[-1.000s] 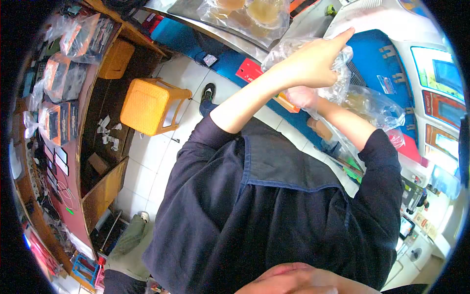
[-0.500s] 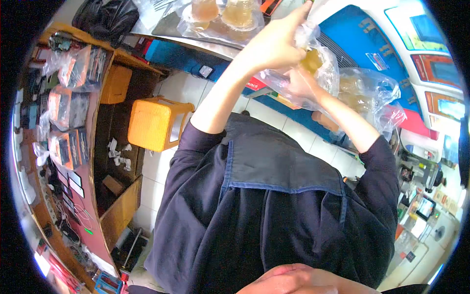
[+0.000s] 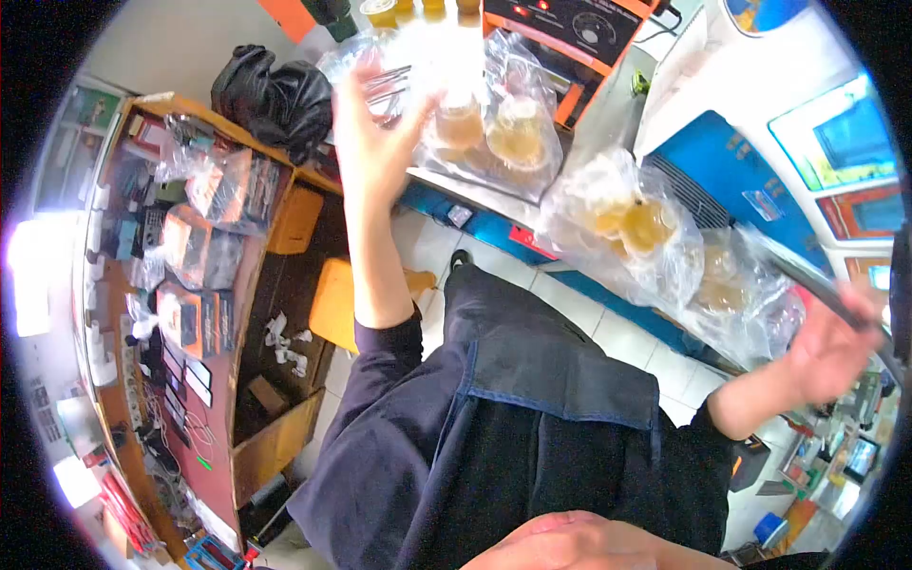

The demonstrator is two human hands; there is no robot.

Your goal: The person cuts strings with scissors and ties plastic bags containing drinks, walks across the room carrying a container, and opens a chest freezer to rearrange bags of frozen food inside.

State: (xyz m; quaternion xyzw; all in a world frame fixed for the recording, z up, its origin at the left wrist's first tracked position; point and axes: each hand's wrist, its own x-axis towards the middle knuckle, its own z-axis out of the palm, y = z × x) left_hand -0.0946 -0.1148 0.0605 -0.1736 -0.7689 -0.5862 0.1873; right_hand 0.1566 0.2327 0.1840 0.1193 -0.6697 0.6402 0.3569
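My left hand [image 3: 373,152] is raised over the counter's left part, fingers spread and thumb out, with nothing visible in it. Close beside it lie a clear plastic bag of drinks [image 3: 518,138] and some thin dark sticks [image 3: 388,85] in clear plastic. At the far right, my right hand [image 3: 836,356] is blurred, its fingers closed around a long dark strip [image 3: 807,275] whose kind I cannot make out. Between the hands, a clear bag with yellowish contents [image 3: 646,226] sits on the counter, touching another filled clear bag [image 3: 724,280].
An orange-and-black machine [image 3: 570,28] with a dial and red lights stands at the back. A black plastic bag [image 3: 275,100] rests on the wooden shelf at left. A yellow stool [image 3: 334,304] is on the tiled floor. A blue panel [image 3: 712,171] lies behind the bags.
Both hands have left the bag with yellowish contents, which now sits on the counter. My left hand moved left; my right hand moved far right and now grips a dark strip. The view shifted.
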